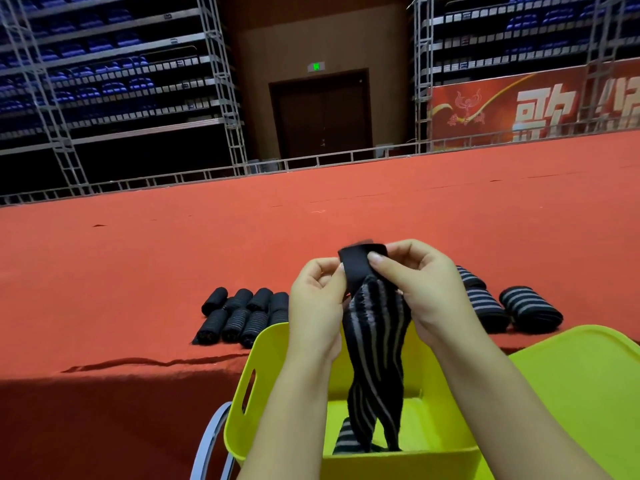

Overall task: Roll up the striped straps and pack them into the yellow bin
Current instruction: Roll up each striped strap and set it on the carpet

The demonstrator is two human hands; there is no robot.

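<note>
Both hands pinch one striped strap (375, 344) | left hand (317, 299), right hand (420, 285) clamp its black end above yellow bin (273, 355) | tail hangs into bin

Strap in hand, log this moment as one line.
left hand: pinches strap | right hand: pinches strap | strap tail: in bin | rolls: on carpet

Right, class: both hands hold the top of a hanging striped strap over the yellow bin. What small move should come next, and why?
Probably start rolling the plain black end tab down onto the black and grey striped elastic strap. The left hand and right hand pinch that tab, while the unrolled strap hangs into the yellow plastic bin.
</note>
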